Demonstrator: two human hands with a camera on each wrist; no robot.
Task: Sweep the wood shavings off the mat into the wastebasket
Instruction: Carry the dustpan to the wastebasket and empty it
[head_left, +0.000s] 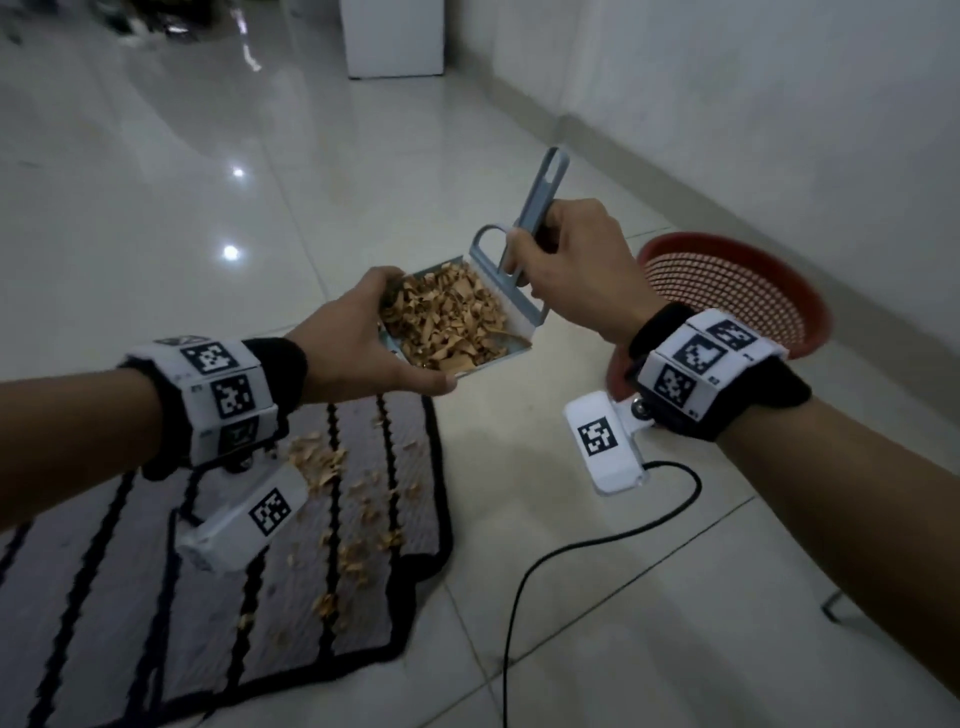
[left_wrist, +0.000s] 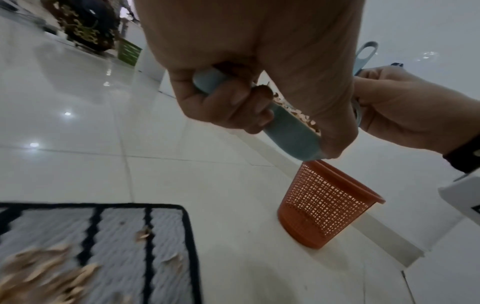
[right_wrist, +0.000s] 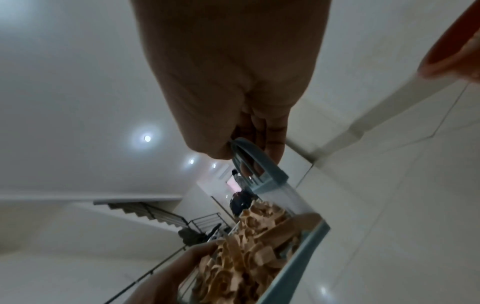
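I carry the heaped grey plastic dustpan (head_left: 457, 322), left hand (head_left: 358, 343) clasping its edge, right hand (head_left: 576, 270) gripping the handle; tilting before the red mesh wastebasket (head_left: 737, 291) would likely spill tan wood shavings (head_left: 447, 317).

head: looks down | wrists: close, along hands | shared: dustpan (head_left: 457, 317)

Bare forearms, each with a black wrist strap (head_left: 769, 410) under a white band (head_left: 223, 395) of square black-and-white coded markers. White camera housing (head_left: 605, 441) below each wrist, one marker on its face, metal screw at the right mount. Black cable (head_left: 597, 545) trailing from the right housing.
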